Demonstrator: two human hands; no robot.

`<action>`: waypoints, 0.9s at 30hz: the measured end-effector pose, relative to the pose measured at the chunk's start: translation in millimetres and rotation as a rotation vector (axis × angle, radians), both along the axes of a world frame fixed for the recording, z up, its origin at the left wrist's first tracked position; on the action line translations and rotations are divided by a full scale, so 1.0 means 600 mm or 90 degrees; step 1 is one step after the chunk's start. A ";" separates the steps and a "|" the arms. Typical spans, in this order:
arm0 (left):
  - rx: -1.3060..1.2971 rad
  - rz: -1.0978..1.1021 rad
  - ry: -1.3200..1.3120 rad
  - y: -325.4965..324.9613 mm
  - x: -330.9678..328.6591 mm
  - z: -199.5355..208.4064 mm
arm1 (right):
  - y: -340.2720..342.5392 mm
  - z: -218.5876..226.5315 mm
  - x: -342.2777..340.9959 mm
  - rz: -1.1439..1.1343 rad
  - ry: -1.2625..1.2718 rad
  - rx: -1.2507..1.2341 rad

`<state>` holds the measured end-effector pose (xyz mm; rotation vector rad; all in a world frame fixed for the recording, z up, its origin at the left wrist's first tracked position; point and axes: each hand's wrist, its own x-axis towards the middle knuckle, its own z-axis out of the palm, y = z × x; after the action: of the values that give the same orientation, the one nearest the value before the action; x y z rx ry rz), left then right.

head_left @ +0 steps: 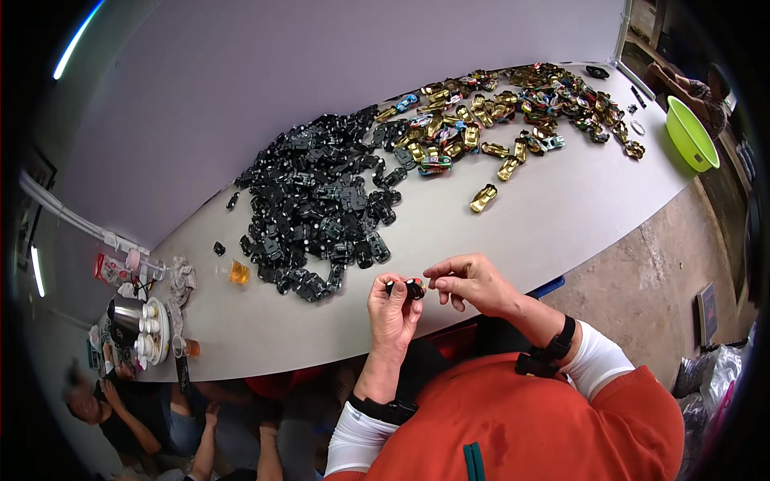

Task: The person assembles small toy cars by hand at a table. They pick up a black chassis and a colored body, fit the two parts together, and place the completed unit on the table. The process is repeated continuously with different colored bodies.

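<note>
My left hand [388, 317] is closed around a small toy car [413, 289], its black underside showing with a bit of red and green at one end. Just right of it, my right hand [475, 285] has its fingers loosely bent and apart, the tips close to the car; nothing shows between them. Beyond my hands lies a big heap of black toy car bases [309, 200]. To its right spreads a pile of shiny gold and coloured toy car bodies [481, 112]. One gold car body [484, 198] lies by itself, nearer to me.
A green basin [691, 136] stands at the table's far right corner. On the left are a cup of amber drink [239, 272], a crumpled cloth [183, 284] and a tray of white cups [163, 333]. Other people sit at the lower left. A wall borders the table's far side.
</note>
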<state>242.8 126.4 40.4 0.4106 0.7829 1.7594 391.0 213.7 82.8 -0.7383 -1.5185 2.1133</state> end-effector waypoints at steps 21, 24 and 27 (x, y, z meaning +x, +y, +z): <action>-0.107 0.004 0.007 0.041 0.014 -0.013 | 0.002 -0.110 0.014 -0.149 -0.249 0.631; -0.108 -0.007 -0.006 0.036 0.002 -0.026 | 0.020 -0.073 0.030 -0.053 -0.238 0.520; -0.135 0.022 -0.018 0.034 0.005 -0.028 | 0.025 -0.011 0.032 0.063 -0.299 0.194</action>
<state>245.9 146.6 23.5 0.2306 0.9510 1.6901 410.2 228.6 76.4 -1.1135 -2.1005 1.7876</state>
